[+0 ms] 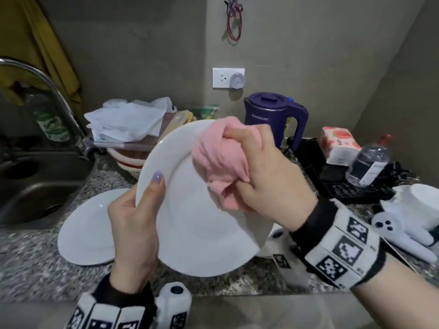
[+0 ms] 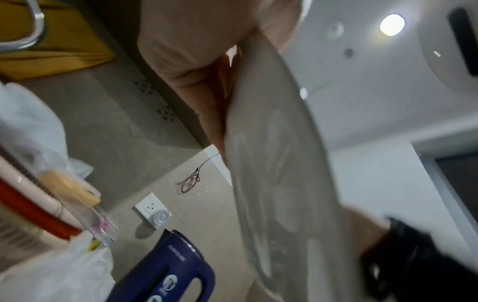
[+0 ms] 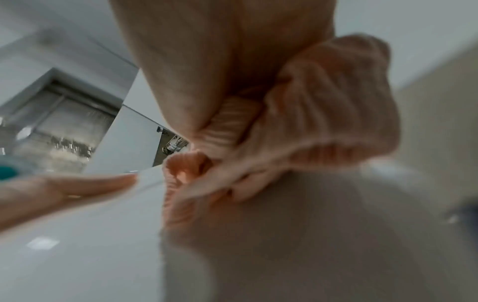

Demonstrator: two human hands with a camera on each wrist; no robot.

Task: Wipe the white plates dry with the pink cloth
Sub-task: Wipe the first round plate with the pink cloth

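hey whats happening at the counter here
A person is drying dishes. The left hand grips a white plate by its edge, tilted up above the granite counter. The right hand holds a bunched pink cloth pressed against the plate's upper face. A second white plate lies flat on the counter beside the sink.

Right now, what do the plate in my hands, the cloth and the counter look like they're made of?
Held plate: probably glazed ceramic; smooth, glossy white, thin rigid rim. Pink cloth: soft ribbed or knitted fabric, bunching in folds; the fibre can't be told. Counter: grey speckled stone, likely polished granite or a look-alike.
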